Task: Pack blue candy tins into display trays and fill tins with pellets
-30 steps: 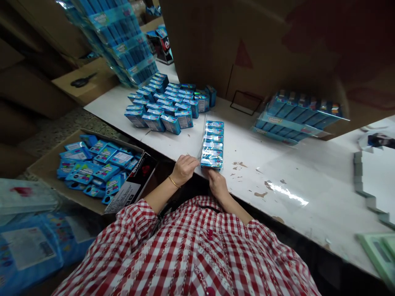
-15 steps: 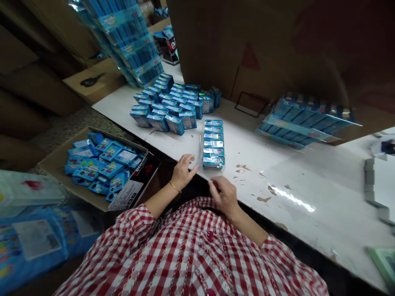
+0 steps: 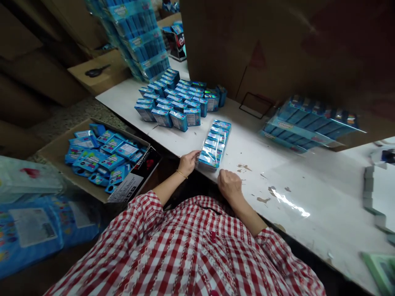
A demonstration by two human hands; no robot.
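Note:
A row of small blue boxes in clear plastic wrap [image 3: 215, 144] lies slantwise on the white table [image 3: 247, 164], near its front edge. My left hand [image 3: 188, 163], with a gold bangle at the wrist, pinches the wrap at the row's near left corner. Just right of the row's near end is my right hand [image 3: 230, 185], its fingers curled closed at the table edge; whatever they hold, if anything, is hidden. Behind and to the left, several loose blue boxes [image 3: 175, 98] stand grouped on the table.
An open carton [image 3: 129, 193] of blue packs sits at the lower left. Wrapped packs form a tall stack [image 3: 138, 41] at the back left. Another wrapped pack [image 3: 308, 125] and a black wire frame [image 3: 254, 105] stand at the right, before a large cardboard box [image 3: 216, 49].
The wrapped row has turned from straight to slanted. My left hand has gone from spread fingers to a pinch on the wrap. My right hand's fingers have curled tighter. The view has shifted slightly.

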